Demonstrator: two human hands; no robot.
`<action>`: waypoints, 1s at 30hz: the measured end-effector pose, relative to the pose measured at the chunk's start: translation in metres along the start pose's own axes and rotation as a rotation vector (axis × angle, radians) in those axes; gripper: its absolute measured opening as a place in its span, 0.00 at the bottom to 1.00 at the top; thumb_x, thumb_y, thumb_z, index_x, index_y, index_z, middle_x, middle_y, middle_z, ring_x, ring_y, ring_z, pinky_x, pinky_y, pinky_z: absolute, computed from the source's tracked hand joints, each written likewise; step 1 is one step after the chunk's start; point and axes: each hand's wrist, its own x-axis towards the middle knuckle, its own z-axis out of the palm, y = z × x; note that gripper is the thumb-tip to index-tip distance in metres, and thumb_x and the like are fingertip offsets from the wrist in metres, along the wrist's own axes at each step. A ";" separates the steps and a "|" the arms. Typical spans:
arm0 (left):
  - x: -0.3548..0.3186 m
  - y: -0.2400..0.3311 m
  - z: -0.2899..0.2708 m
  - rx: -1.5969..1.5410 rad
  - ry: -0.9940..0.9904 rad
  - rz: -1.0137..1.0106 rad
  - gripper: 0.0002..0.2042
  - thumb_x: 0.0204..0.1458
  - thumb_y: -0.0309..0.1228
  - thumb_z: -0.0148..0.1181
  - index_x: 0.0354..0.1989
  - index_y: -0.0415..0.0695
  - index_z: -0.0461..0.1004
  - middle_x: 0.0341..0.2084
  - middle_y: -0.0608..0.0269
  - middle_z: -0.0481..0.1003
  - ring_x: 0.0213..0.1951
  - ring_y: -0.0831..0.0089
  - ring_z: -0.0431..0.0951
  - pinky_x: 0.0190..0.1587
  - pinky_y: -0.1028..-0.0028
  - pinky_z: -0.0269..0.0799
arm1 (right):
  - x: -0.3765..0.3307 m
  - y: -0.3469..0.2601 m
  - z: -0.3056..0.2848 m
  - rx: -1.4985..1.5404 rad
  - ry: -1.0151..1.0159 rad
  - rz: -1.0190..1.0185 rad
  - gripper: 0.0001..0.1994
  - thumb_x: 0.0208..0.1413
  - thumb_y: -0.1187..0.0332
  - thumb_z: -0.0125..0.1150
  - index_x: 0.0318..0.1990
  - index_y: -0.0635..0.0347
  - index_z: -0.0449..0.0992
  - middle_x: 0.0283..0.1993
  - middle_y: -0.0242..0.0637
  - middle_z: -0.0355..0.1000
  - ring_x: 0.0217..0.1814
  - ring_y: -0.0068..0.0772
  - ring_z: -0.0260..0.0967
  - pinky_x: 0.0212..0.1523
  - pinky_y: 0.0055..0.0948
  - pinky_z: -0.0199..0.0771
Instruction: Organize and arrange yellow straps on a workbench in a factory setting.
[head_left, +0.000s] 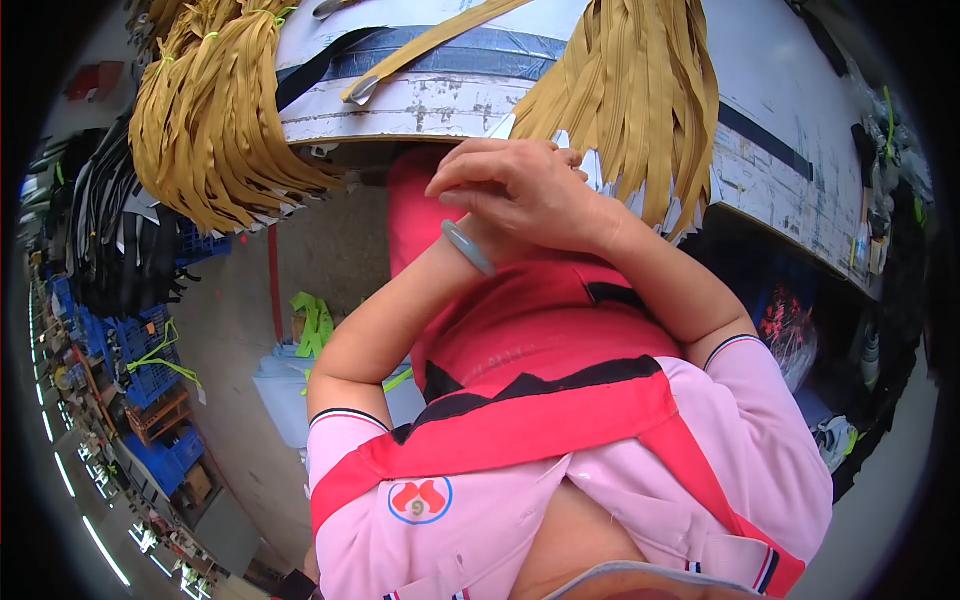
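My right hand [545, 195] reaches across my body over my left wrist, its loosely bent fingers pointing left with nothing seen in them. Beneath it my left hand [570, 158] is mostly hidden; only fingertips show, by a thick bundle of mustard-yellow zippers [650, 90]. A grey-blue bangle [468, 248] circles my left wrist. The zipper bundle hangs over the table's front edge, pale tips downward. Whether my left fingers grip any of it cannot be made out. One loose mustard zipper strip [430, 48] lies across the table.
Another large mustard zipper bundle [215, 130] hangs from the left end of the worn white table [400, 120]. Dark strips [120, 230] hang further left, above blue crates [150, 350]. Bright green strips [312, 325] rest on a pale blue pile. A plastic bag [790, 335] stands under the table at right.
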 end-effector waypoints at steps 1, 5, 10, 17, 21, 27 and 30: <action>-0.001 -0.003 0.000 0.137 0.024 0.043 0.20 0.58 0.26 0.52 0.60 0.40 0.64 0.55 0.50 0.68 0.59 0.60 0.68 0.62 0.63 0.62 | -0.005 0.002 -0.005 0.093 0.038 0.049 0.08 0.55 0.73 0.62 0.43 0.61 0.79 0.43 0.39 0.76 0.42 0.37 0.76 0.45 0.31 0.74; 0.022 0.014 -0.012 0.548 -0.047 0.131 0.19 0.56 0.26 0.51 0.57 0.40 0.67 0.53 0.50 0.70 0.58 0.59 0.70 0.60 0.63 0.66 | -0.023 0.006 -0.036 0.250 0.117 0.203 0.07 0.59 0.74 0.60 0.43 0.63 0.79 0.39 0.36 0.76 0.44 0.29 0.74 0.48 0.26 0.72; 0.044 0.021 -0.032 0.544 -0.169 0.071 0.08 0.55 0.27 0.52 0.39 0.40 0.75 0.43 0.55 0.74 0.42 0.54 0.77 0.42 0.60 0.74 | -0.038 0.025 -0.065 0.345 0.262 0.391 0.08 0.61 0.72 0.59 0.44 0.64 0.79 0.38 0.31 0.77 0.41 0.21 0.73 0.44 0.22 0.74; 0.050 0.033 -0.055 0.007 -0.005 -0.067 0.05 0.48 0.16 0.64 0.33 0.36 0.76 0.38 0.62 0.73 0.38 0.75 0.76 0.42 0.77 0.74 | -0.053 0.044 -0.069 0.323 0.295 0.484 0.08 0.63 0.70 0.58 0.45 0.64 0.77 0.38 0.31 0.75 0.39 0.20 0.72 0.42 0.20 0.73; 0.048 0.029 -0.061 -0.250 0.031 -0.120 0.04 0.51 0.15 0.60 0.35 0.35 0.75 0.38 0.63 0.74 0.39 0.77 0.75 0.44 0.77 0.74 | -0.047 0.044 -0.072 0.124 0.185 0.234 0.08 0.61 0.68 0.60 0.42 0.63 0.76 0.38 0.34 0.71 0.36 0.25 0.72 0.42 0.24 0.73; 0.056 0.027 -0.061 -0.547 0.036 -0.203 0.04 0.53 0.20 0.62 0.36 0.36 0.75 0.32 0.65 0.75 0.35 0.79 0.76 0.42 0.78 0.73 | -0.036 0.035 -0.094 0.166 -0.004 0.412 0.08 0.60 0.70 0.61 0.43 0.64 0.74 0.41 0.31 0.68 0.40 0.20 0.68 0.44 0.21 0.71; 0.061 0.024 -0.064 -0.638 0.014 -0.271 0.04 0.55 0.21 0.62 0.38 0.36 0.75 0.33 0.65 0.76 0.37 0.79 0.77 0.44 0.79 0.74 | -0.032 0.044 -0.101 0.173 -0.101 0.510 0.07 0.59 0.71 0.63 0.41 0.63 0.74 0.40 0.29 0.68 0.38 0.20 0.68 0.42 0.20 0.71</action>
